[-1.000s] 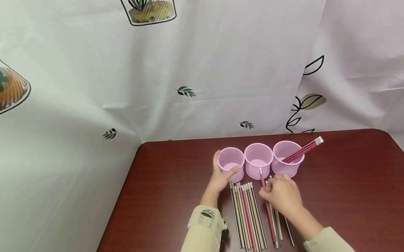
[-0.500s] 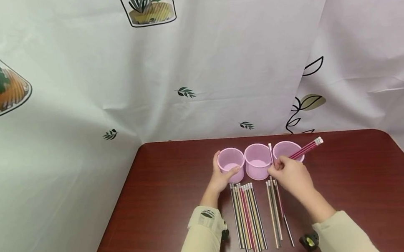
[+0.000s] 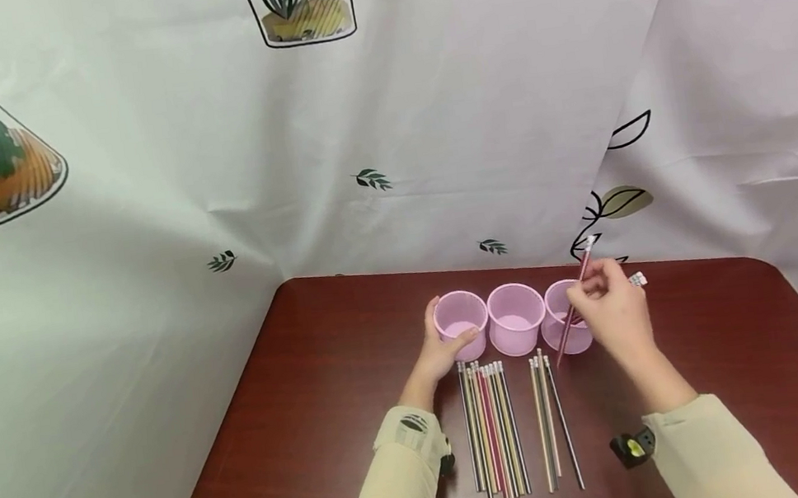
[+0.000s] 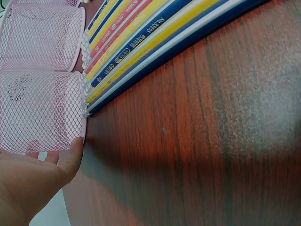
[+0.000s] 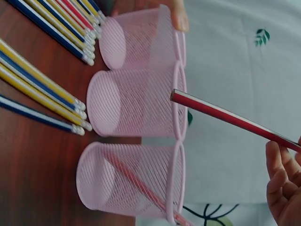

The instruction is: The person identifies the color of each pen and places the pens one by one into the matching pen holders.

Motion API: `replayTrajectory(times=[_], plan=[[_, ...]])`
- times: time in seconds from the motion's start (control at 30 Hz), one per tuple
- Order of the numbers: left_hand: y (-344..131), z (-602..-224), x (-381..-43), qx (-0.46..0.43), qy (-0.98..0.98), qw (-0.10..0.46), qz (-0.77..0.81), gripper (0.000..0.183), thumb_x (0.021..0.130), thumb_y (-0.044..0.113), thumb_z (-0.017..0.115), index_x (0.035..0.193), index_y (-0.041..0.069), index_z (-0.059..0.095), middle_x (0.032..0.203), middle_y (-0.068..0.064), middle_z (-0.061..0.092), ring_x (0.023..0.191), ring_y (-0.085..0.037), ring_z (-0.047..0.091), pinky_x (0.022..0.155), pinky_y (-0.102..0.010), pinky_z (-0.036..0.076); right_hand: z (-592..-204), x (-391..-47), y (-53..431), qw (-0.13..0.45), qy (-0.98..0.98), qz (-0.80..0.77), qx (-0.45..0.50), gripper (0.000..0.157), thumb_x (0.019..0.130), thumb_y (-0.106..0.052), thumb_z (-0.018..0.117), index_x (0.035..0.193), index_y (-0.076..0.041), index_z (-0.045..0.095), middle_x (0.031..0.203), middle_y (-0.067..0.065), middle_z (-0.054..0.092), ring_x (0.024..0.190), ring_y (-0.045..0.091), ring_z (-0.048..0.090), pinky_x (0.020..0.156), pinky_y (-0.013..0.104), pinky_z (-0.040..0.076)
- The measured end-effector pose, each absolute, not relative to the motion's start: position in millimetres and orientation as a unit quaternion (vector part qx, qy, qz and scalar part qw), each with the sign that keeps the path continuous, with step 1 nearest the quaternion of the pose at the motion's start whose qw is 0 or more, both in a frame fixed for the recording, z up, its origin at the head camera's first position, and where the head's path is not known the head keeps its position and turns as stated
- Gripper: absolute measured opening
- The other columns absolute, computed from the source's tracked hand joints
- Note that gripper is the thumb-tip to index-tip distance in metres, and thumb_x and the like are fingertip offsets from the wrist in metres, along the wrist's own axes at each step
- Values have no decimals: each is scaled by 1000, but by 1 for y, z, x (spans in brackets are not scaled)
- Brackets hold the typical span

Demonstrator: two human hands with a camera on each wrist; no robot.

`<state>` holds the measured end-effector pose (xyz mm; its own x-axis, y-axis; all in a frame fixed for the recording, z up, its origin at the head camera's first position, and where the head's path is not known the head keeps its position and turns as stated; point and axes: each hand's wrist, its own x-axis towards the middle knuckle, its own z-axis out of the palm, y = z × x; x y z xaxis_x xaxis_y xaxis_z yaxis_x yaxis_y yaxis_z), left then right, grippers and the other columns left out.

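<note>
Three pink mesh pencil cups stand in a row. My left hand grips the left cup, thumb across its front and fingers round its far side. Beside it is the middle cup, with no pencils in it. My right hand pinches a red striped pencil near its eraser end, above the right cup. The pencil's lower end points down toward the table, overlapping that cup's front in the head view. Red pencils lean inside the right cup, their eraser ends partly hidden behind my hand.
A wide row of pencils, blue, yellow and red, lies before the left cup. A smaller group lies right of it, including a dark blue pencil. The brown table meets a white patterned cloth behind.
My right hand has lifted the red pencil from the smaller group and carried it up and rightward to the right cup. The left hand stays on the left cup.
</note>
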<state>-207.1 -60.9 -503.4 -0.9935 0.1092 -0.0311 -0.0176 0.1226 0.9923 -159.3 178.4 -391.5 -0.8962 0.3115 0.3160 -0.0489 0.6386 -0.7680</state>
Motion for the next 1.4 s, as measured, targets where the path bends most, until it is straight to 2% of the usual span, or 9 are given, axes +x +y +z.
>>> replayTrajectory(times=[0.1, 0.3, 0.4, 0.73, 1.07, 1.23, 1.4], plan=[[-59, -509, -208, 23, 751, 48, 658, 95, 76, 14, 76, 147, 16, 12, 142, -23, 28, 127, -40, 33, 103, -53, 26, -388, -160, 187, 243, -863, 434, -90, 19, 80, -11, 58, 97, -4, 54, 79, 8, 67, 60, -9, 50, 57, 12, 41], [-57, -499, -206, 36, 747, 45, 663, 95, 76, 13, 76, 146, 13, 13, 141, -28, 29, 126, -44, 32, 104, -55, 24, -386, -161, 204, 305, -824, 463, -119, 14, 82, -11, 55, 93, -4, 54, 69, -16, 57, 61, -9, 51, 56, 8, 40], [-58, -488, -202, 43, 737, 52, 673, 93, 76, 10, 75, 146, 10, 13, 141, -31, 27, 126, -47, 30, 103, -57, 23, -386, -161, 209, 320, -815, 465, -133, 14, 82, -13, 55, 93, -4, 54, 69, -21, 52, 62, -8, 50, 57, 9, 38], [-62, -473, -190, 36, 742, 56, 667, 90, 79, 8, 72, 146, 7, 12, 140, -33, 26, 126, -49, 30, 103, -57, 23, -395, -160, 217, 319, -816, 458, -150, 15, 84, -16, 55, 94, -5, 56, 67, -24, 49, 62, -11, 49, 56, 11, 36], [-62, -477, -192, 41, 734, 56, 676, 89, 79, 6, 71, 145, 7, 12, 140, -33, 26, 125, -48, 30, 103, -56, 24, -399, -160, 223, 295, -798, 500, -162, 15, 88, -18, 55, 93, -4, 55, 64, -22, 53, 49, -9, 52, 47, 9, 44], [-61, -477, -192, 41, 735, 61, 674, 90, 78, 6, 72, 146, 8, 12, 140, -32, 26, 126, -48, 30, 103, -56, 24, -402, -159, 225, 278, -785, 527, -172, 10, 88, -18, 58, 90, -9, 55, 68, -21, 55, 50, -7, 55, 49, 11, 47], [-61, -474, -192, 43, 737, 57, 672, 90, 78, 6, 71, 146, 6, 11, 140, -32, 25, 126, -47, 29, 104, -56, 23, -403, -159, 226, 279, -780, 533, -171, 5, 86, -16, 58, 84, -14, 55, 65, -19, 55, 51, -6, 57, 51, 11, 48]])
